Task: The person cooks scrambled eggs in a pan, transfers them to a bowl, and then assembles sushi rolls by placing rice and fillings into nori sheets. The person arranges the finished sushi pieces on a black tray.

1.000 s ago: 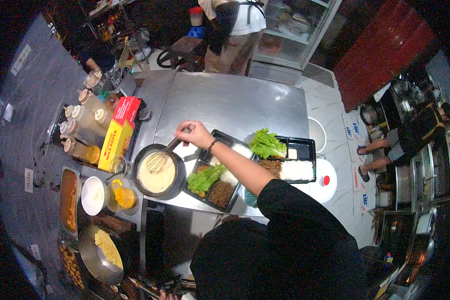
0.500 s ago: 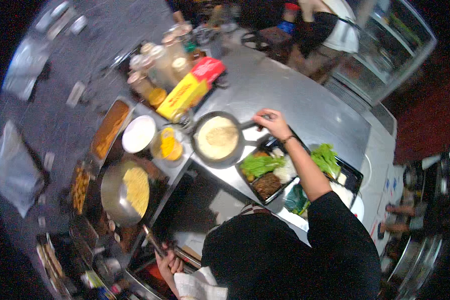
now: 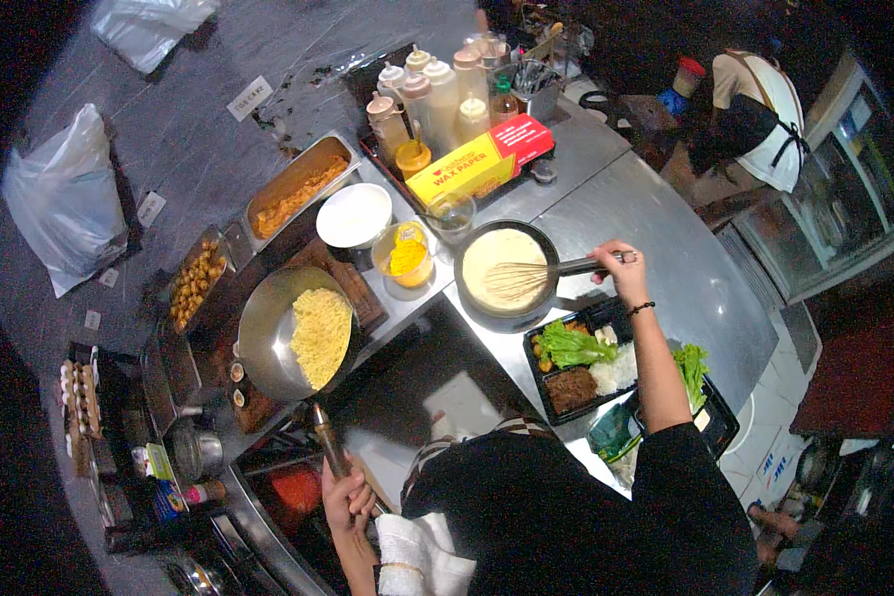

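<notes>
My right hand (image 3: 621, 270) is closed around the dark handle of a whisk (image 3: 521, 280). The whisk's wires dip into a creamy pale mixture (image 3: 497, 252) in a round black pan (image 3: 466, 306). To the lower left, my left hand (image 3: 344, 494) wraps round the wooden handle (image 3: 329, 442) of a large metal wok (image 3: 260, 348). Yellow crumbly food (image 3: 321, 333) lies along the wok's right side. Beneath my right forearm is a black compartment tray (image 3: 556, 409) with lettuce, white rice and brown minced food.
Squeeze bottles (image 3: 443, 91) stand behind a yellow and red wax paper box (image 3: 482, 159). Beside the pan are a clear tub of yellow food (image 3: 405, 256) and a white bowl (image 3: 354, 216). A second lettuce-topped tray (image 3: 727, 429) lies right. Another person (image 3: 765, 119) is far right.
My view has turned, so the counter sits further right and looks sharper. The whisk's wires now show plainly in the pan. Both hands keep their holds.
</notes>
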Demonstrator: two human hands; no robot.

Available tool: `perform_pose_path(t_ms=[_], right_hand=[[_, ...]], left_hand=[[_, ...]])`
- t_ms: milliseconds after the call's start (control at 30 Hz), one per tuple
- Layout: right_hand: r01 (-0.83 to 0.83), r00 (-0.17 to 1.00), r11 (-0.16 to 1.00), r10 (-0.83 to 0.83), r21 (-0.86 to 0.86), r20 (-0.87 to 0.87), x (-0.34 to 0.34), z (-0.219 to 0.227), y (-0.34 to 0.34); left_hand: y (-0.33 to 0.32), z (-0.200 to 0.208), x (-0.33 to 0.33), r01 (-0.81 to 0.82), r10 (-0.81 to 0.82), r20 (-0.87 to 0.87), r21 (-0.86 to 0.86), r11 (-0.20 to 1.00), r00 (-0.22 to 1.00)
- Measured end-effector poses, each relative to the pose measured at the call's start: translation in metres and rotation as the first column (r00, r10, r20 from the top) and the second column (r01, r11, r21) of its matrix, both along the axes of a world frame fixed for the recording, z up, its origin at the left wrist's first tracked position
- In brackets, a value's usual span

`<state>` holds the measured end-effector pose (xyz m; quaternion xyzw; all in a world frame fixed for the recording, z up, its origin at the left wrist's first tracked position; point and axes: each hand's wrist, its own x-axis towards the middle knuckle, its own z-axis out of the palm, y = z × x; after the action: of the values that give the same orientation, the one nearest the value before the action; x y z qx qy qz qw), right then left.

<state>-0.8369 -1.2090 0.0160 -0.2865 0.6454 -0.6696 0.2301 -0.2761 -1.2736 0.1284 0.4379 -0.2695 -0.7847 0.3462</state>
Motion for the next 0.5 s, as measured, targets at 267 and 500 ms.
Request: perform_pose_path(t_ms=[267,500], right_hand=[[0.001,1.000,1.000,-0.001,-0.002,0.014,-0.003,-0.001,-0.001],[0.056,0.995,0.998,-0.058,0.022,0.076,-0.007,0.005,-0.004]], left_hand=[[0.007,0.006,-0.002,-0.026,0.026,0.029,0.005,1.000,0.999],[0.016,0.005,-0.008,-0.085,0.091,0.131,-0.050,0.995,0.987]])
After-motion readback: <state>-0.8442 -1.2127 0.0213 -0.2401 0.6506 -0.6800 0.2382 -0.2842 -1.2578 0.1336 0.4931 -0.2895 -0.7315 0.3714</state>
